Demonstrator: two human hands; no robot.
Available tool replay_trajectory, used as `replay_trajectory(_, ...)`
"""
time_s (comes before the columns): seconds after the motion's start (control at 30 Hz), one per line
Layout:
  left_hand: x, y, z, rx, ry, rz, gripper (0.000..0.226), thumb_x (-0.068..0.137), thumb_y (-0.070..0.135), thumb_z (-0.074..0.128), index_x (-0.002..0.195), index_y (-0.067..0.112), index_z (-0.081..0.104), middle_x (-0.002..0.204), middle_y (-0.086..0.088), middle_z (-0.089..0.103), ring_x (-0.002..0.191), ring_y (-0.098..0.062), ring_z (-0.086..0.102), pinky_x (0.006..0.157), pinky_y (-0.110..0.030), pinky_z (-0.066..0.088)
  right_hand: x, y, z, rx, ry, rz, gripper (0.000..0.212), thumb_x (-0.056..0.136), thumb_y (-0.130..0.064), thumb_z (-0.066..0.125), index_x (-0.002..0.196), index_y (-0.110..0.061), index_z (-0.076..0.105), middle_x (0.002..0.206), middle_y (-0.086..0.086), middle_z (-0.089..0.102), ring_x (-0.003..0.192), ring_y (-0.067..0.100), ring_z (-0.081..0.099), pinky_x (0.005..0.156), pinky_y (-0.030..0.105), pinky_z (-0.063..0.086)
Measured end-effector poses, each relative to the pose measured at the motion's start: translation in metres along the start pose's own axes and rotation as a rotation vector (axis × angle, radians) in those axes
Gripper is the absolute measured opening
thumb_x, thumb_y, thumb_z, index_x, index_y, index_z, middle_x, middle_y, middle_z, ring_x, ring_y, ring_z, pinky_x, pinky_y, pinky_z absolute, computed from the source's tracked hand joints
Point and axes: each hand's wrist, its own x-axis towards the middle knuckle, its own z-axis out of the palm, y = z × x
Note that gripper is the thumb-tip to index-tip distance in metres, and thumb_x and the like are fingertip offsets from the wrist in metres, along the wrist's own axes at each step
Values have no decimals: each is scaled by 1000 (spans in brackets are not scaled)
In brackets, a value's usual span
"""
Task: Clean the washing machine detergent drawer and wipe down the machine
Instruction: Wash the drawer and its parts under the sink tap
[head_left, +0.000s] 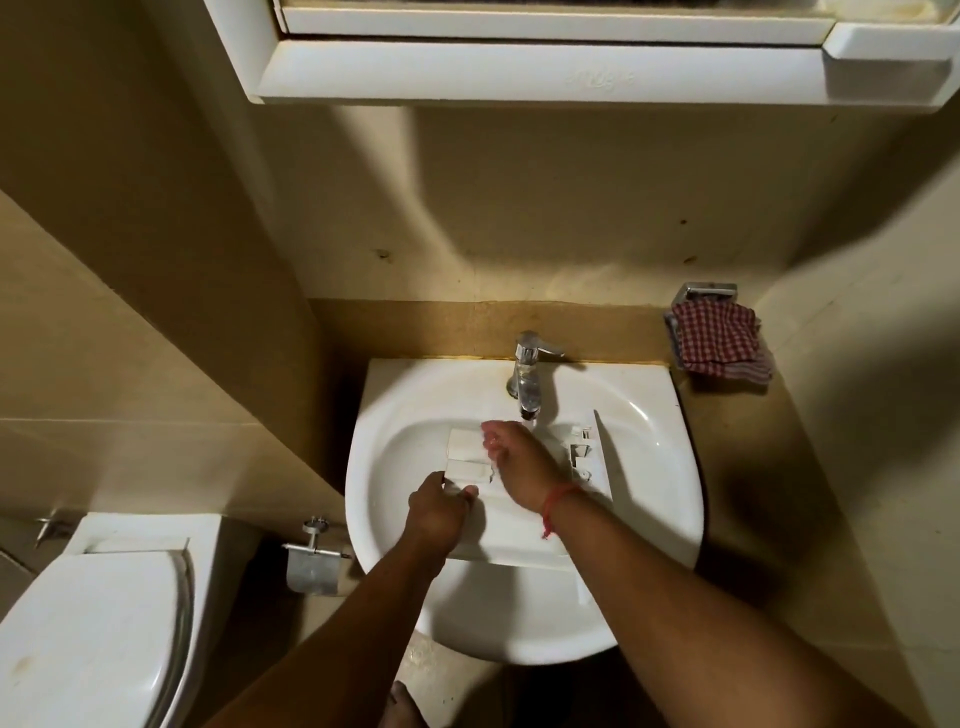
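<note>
- Head view: a white sink (644, 415) sits in the middle, fixed to a tan wall; every place below is told from this sink.
- The white detergent drawer (519, 530) lies inside the sink bowl, across its middle; its front panel end points to the sink's right side, near the rim.
- The silver tap (527, 374) stands at the back of the sink; its spout hangs over the drawer; water at the spout is too blurry to tell.
- The left hand (439, 512) is in the sink on the left part of the drawer; its fingers and thumb curl round the drawer's edge and hold it.
- The right hand (511, 457) is in the sink just under the tap; its fingers reach flat onto the drawer's top and touch it; they look wet; a red thread (556, 506) is tied round that wrist.
- A red checked cloth (719, 338) hangs on a metal holder on the wall, to the right of the sink and a bit behind it.
- A white toilet (98, 613) sits well to the left of the sink, with its lid down.
- A metal paper holder (311, 564) is on the wall between the toilet and the sink.
- A white cabinet (540, 67) hangs high above the sink; raised letters on its front are too faint to read.
- Bare toes (402, 701) show on the floor below the sink.
</note>
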Motion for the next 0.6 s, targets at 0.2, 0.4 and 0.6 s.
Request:
replay_trajectory(0.2, 2, 2, -1, 18, 12, 8, 15, 90, 25, 66, 105, 20, 65, 106, -1, 67, 98, -22, 63, 89, -36, 53, -22, 17, -28, -705, -53, 125, 47, 90, -7, 40, 136, -12, 46, 138, 9, 42, 130, 31, 41, 106, 40, 38)
replay_trajectory(0.4, 1, 2, -3, 97, -1, 40, 16, 86, 25, 63, 100, 17, 60, 100, -6, 68, 91, -23, 65, 83, -36, 54, -1, -22, 8, -585, -174, -88, 54, 92, -14, 53, 144, -10, 38, 147, 15, 39, 136, 33, 36, 114, 41, 28)
replay_trajectory(0.6, 0, -1, -7, 111, 19, 5, 24, 91, 27, 65, 110, 14, 60, 108, -6, 66, 95, -22, 63, 77, -27, 46, -3, 16, -17, -486, -4, 188, 44, 83, -2, 47, 124, -11, 62, 129, 10, 57, 127, 29, 49, 107, 32, 38)
